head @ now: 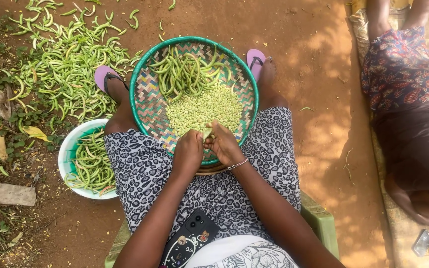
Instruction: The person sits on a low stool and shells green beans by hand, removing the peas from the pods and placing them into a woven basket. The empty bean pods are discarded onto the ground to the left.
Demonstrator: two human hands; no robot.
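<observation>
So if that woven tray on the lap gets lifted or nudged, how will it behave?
The woven tray is shallow, so it would probably tip easily. The loose shelled beans would likely slide or spill over the low rim. It looks light and a bit flexible; both hands, left hand and right hand, rest at its near edge.

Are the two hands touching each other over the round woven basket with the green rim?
Touching. The head view shows the left hand and right hand pressed together at the fingertips, with no gap, above the woven basket.
</observation>
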